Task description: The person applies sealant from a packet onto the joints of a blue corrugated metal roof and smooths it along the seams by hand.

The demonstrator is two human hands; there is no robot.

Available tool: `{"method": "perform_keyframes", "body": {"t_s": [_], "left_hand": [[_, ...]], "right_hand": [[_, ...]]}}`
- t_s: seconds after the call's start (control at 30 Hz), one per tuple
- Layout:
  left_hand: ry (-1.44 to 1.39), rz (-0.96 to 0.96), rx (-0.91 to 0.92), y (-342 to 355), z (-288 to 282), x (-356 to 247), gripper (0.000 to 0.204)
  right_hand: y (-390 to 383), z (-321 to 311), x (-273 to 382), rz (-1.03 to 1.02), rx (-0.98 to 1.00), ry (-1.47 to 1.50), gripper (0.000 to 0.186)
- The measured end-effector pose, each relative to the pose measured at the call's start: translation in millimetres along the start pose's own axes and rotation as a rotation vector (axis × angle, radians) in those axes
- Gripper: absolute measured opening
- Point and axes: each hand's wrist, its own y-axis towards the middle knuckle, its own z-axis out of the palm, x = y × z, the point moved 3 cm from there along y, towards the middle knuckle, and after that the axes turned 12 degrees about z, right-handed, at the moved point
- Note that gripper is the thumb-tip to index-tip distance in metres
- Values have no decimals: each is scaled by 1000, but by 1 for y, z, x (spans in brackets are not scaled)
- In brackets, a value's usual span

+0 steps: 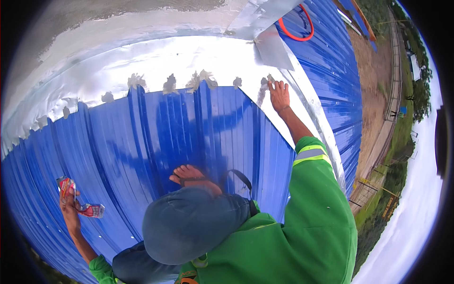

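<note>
Knee (189, 222): nearest to us we see a bent knee in grey-blue cloth, with green sleeves on both sides of it.
Foot (191, 176): just beyond the knee, a bare foot in a strapped sandal rests flat on the blue roof sheet (142, 142).
Left hand (70, 208): we see it low at the left, over the blue roof sheet, its fingers closed around a crumpled red and white packet (80, 199); part of the packet sticks out above the hand and part to its right.
Right sleeve (314, 189): green with a grey and yellow reflective band, it runs up toward the ridge.
Right hand (279, 94): we see it flat, fingers slightly spread, pressed on the silver strip (189, 61) at the upper edge of the blue roof sheet.
Silver strip: it covers the seam between the blue sheet and the grey wall (94, 14); torn tabs hang along its lower edge.
Orange hose (295, 31): it lies looped on the far roof, well apart from both hands.
Ground (378, 94): bare earth and grass show far below at the right.
</note>
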Motion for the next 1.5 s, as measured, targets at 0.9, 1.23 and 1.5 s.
{"method": "perform_keyframes", "body": {"t_s": [0.9, 1.23, 1.5], "left_hand": [[43, -10, 5, -11, 1, -10, 37], [64, -31, 1, -15, 6, -19, 34], [48, -65, 9, -23, 6, -18, 34]], "right_hand": [[-8, 14, 1, 367, -30, 541, 71], [-15, 13, 7, 232, -43, 75, 63], [-9, -4, -2, 202, -179, 414, 65]]}}
